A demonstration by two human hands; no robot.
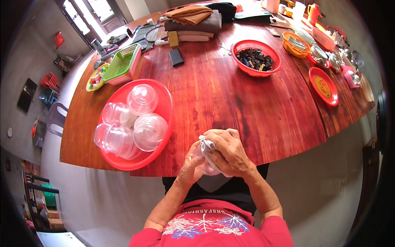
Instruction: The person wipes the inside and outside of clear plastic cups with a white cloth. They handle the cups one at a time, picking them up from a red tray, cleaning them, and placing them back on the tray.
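My left hand [190, 165] cups a clear plastic container [204, 166] from below, at the near edge of the red wooden table [230, 99]. My right hand [228, 151] presses a white cloth [207, 145] against and into the container. Both hands are close together, just in front of my body. To the left sits a round red basket [162, 108] holding several clear plastic bowls and lids [131, 123].
A red basket of dark items [256, 58] stands mid-table. Green and pink baskets [122, 64] lie far left, folded cloths [193, 22] at the back, a black wallet-like item [176, 57] near them. A red plate [324, 85], orange basket [295, 44] and dishes line the right side.
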